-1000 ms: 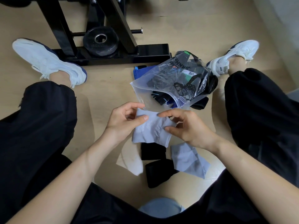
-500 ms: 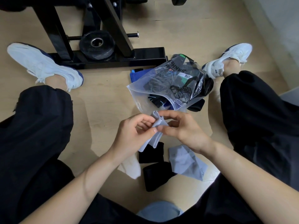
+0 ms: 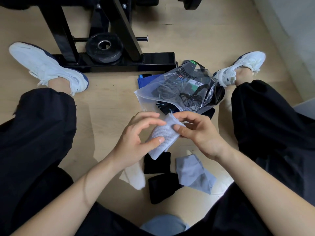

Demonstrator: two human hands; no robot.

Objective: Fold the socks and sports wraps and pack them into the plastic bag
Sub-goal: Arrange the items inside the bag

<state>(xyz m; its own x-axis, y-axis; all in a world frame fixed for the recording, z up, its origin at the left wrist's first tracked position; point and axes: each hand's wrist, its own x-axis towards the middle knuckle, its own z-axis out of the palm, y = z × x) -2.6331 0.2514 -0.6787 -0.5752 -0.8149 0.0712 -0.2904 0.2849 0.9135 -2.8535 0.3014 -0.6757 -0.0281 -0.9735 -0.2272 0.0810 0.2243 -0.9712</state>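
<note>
Both hands hold a folded light grey sock (image 3: 163,135) above the floor. My left hand (image 3: 138,140) cradles it, thumb pressed on its lower part. My right hand (image 3: 197,130) pinches its upper corner. Just beyond lies the clear plastic bag (image 3: 172,92) with dark wraps and packaging inside. On the floor below my hands lie a second grey sock (image 3: 194,174), a white sock (image 3: 134,176) and two black wraps (image 3: 157,163), (image 3: 162,188).
A black weight rack frame (image 3: 129,62) with a weight plate (image 3: 104,46) stands beyond the bag. A blue item (image 3: 144,80) sticks out from under the bag. My white shoes (image 3: 46,67), (image 3: 238,68) and black-trousered legs flank the work area.
The grey sock went from spread flat between the hands to folded into a narrow bundle. The hands moved closer together, and the view shifted slightly.
</note>
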